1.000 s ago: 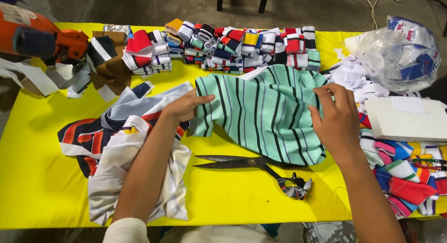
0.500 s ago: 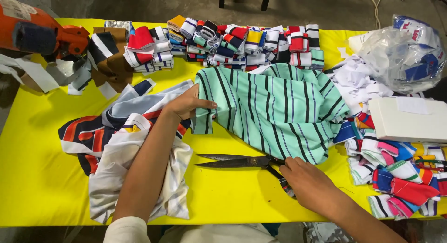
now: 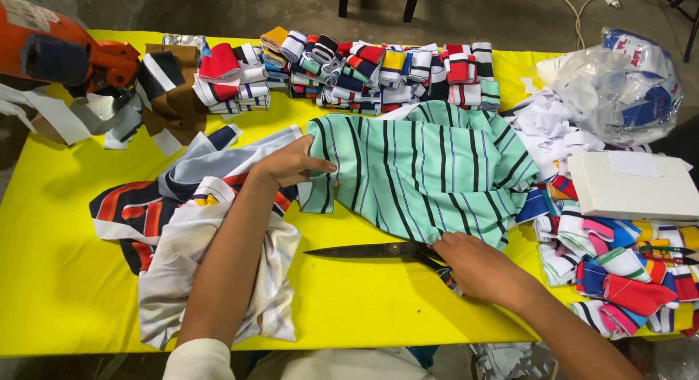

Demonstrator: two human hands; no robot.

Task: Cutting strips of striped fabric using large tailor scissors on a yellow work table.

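Scissors (image 3: 378, 250) lie flat — tips left, under right hand (image 3: 477, 267).

We are bringing our right hand (image 3: 484, 267) down off the mint striped fabric (image 3: 422, 172) and closing it over the handles of the black scissors (image 3: 378, 250) lying just below it.

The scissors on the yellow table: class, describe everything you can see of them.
The scissors lie flat on the yellow table, just below the mint-green striped fabric. Their long, dark metal blades are closed and point left. The right hand covers the handles, which look wrapped in patterned cloth. The left hand rests on the fabric, apart from them.
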